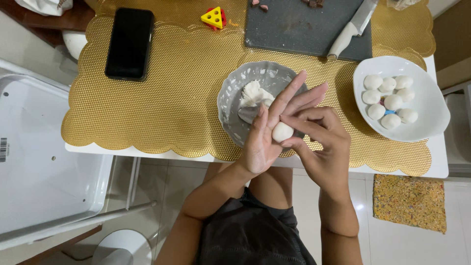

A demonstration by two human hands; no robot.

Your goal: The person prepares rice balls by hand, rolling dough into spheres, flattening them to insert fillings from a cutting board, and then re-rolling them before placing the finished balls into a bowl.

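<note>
A small white dough ball (282, 132) sits on the flat palm of my left hand (267, 135), whose fingers stretch out over a grey bowl (230, 93). My right hand (319, 142) curls over the ball from the right, fingertips pinching it. Inside the grey bowl lies a lump of white dough (254, 94). To the right, a white bowl (427, 93) holds several finished white dough balls (390, 100).
A gold textured mat (171, 88) covers the small white table. On it lie a black phone (130, 43), a yellow-and-red triangular toy (214, 17), and a dark cutting board (299, 24) with a white-handled knife (351, 29). A white chair (39, 167) stands left.
</note>
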